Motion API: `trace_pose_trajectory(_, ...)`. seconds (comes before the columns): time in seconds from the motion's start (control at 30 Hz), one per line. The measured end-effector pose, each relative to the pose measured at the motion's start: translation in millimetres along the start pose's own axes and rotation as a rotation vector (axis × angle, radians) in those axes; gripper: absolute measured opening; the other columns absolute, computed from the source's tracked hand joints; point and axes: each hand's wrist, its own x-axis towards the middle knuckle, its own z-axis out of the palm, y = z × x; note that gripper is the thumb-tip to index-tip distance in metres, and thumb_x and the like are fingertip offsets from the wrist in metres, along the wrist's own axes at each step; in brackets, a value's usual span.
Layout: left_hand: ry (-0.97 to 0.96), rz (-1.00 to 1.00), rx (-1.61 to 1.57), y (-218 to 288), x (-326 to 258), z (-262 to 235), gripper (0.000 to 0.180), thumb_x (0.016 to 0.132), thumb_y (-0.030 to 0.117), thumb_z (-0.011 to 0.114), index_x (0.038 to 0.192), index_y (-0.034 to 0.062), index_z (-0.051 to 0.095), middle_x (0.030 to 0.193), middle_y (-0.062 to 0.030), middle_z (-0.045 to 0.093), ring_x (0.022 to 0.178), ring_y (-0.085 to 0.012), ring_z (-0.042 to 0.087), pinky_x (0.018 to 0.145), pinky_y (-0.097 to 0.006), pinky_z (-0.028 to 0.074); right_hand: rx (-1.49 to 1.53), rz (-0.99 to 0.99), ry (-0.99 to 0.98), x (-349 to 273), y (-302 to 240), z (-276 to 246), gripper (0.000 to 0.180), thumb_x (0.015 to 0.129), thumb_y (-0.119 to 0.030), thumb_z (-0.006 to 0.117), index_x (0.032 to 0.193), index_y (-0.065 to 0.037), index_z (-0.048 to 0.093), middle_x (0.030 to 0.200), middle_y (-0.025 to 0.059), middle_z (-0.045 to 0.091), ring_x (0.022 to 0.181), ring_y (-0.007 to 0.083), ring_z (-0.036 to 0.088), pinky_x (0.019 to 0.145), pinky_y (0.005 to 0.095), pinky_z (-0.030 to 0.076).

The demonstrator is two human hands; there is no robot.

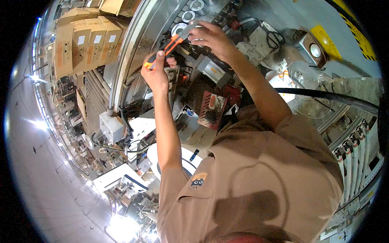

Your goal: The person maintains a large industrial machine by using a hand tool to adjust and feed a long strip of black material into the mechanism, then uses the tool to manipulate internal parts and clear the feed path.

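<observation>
An orange-and-grey utility knife is held up before cluttered machinery, the left hand closed around its orange handle and the right hand pinching its grey blade end.

Cluttered machine bed — a red slotted plate (lying flat) and metal rings rest on it.

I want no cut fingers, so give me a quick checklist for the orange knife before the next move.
1. Left hand holds the handle end of the orange knife: ok.
2. Right hand pinches the grey blade end: ok.
3. Blade out or in: cannot tell.
4. Fingers off the cutting edge: cannot tell.
5. Both hands raised above the cluttered machine: ok.
</observation>
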Motion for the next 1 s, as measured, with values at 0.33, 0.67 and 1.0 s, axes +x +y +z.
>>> trace_pose_trajectory(0.33, -0.153, -0.061, 0.165, -3, -24, -16, 0.033, 0.098, 0.03, 0.076, 0.094, -0.0021, 0.069, 0.071, -0.0098, 0.072, 0.061, -0.0158, 0.068, 0.06, -0.028, 0.055, -0.493, -0.089, 0.07, -13, -13, -41, 0.032, 0.103, -0.03, 0.065, 0.117, -0.002, 0.073, 0.104, 0.0081, 0.075, 0.094, 0.0184, 0.07, 0.09, 0.0327, 0.052)
trace_pose_trajectory(0.67, -0.107, 0.237, 0.922, -18, 25, -17, 0.038, 0.093, 0.039, 0.077, 0.09, 0.0006, 0.073, 0.066, -0.0135, 0.07, 0.063, -0.0279, 0.071, 0.064, -0.037, 0.054, -1.175, 0.512, 0.1, -195, -49, -133, 0.063, 0.107, -0.059, 0.044, 0.086, -0.004, 0.068, 0.08, 0.0123, 0.07, 0.078, 0.0227, 0.07, 0.073, 0.0387, 0.054)
trace_pose_trajectory(1.0, -0.114, 0.236, 1.143, -89, 75, 16, 0.04, 0.091, 0.044, 0.074, 0.093, 0.0036, 0.072, 0.08, -0.0226, 0.072, 0.085, -0.0453, 0.07, 0.075, -0.051, 0.055, -1.707, 0.604, -0.395, -246, -58, -103, 0.04, 0.091, -0.034, 0.073, 0.121, -0.008, 0.07, 0.108, 0.0172, 0.075, 0.1, 0.037, 0.07, 0.086, 0.0488, 0.055)
